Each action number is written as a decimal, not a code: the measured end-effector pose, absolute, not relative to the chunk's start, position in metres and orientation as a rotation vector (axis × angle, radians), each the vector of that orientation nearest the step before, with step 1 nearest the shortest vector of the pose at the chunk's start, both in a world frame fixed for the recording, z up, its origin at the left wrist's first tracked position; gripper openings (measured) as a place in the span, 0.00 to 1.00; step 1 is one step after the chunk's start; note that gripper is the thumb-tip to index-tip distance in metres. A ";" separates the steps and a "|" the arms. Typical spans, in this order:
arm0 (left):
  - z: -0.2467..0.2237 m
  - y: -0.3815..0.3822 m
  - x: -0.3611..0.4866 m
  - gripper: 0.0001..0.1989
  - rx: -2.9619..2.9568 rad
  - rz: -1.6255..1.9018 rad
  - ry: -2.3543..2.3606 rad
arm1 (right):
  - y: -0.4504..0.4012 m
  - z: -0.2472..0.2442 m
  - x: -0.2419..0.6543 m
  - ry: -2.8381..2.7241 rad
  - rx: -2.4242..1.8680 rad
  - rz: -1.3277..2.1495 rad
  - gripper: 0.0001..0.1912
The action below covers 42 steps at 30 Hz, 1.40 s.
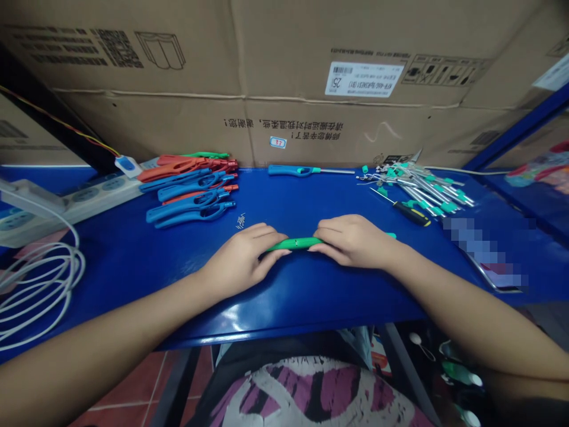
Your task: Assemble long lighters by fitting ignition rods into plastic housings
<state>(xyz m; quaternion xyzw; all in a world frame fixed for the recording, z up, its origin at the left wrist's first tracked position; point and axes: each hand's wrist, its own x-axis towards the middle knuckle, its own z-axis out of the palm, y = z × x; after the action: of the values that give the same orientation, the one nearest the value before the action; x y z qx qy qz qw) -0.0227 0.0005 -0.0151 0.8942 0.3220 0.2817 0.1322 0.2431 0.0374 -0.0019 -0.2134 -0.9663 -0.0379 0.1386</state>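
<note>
A green lighter handle (299, 244) lies crosswise between my two hands, just above the blue tabletop. My left hand (249, 255) is closed round its left end, thumb below and fingers above. My right hand (353, 242) grips the other end in the same way. Only the middle of the handle shows; both ends are hidden by my fingers. A bit of teal plastic (391, 235) peeks out behind my right hand. Beyond my hands lies a blue long-necked lighter (291, 171) with a metal tube.
Blue and orange lighter handles (191, 210) are piled at the left, near a power strip (100, 193) and coiled white cable (40, 290). Metal tubes with teal parts (438, 190), a screwdriver (413, 213) and a blurred-out phone (484, 255) lie right. Cardboard (284, 77) stands behind.
</note>
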 end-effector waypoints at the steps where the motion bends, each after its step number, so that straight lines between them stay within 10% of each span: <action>1: -0.015 0.001 -0.023 0.11 2.591 0.826 0.937 | 0.037 -0.001 0.243 -2.789 -0.627 -0.112 0.21; 16: -0.010 0.004 -0.022 0.23 2.632 0.686 1.139 | 0.037 0.013 0.244 -2.835 -1.201 -0.030 0.20; 23: -0.011 0.002 -0.027 0.19 2.817 0.725 1.113 | 0.039 0.008 0.244 -2.789 -0.815 0.491 0.19; 42: -0.013 0.005 -0.026 0.21 2.637 0.672 1.120 | 0.048 0.014 0.262 -2.769 -0.770 0.257 0.14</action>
<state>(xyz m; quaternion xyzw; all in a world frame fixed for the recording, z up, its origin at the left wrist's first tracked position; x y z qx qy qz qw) -0.0258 0.0048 -0.0134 0.8917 0.3787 0.2273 0.0990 0.2618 0.0480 0.0138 -0.2647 -0.9518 0.0882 0.1274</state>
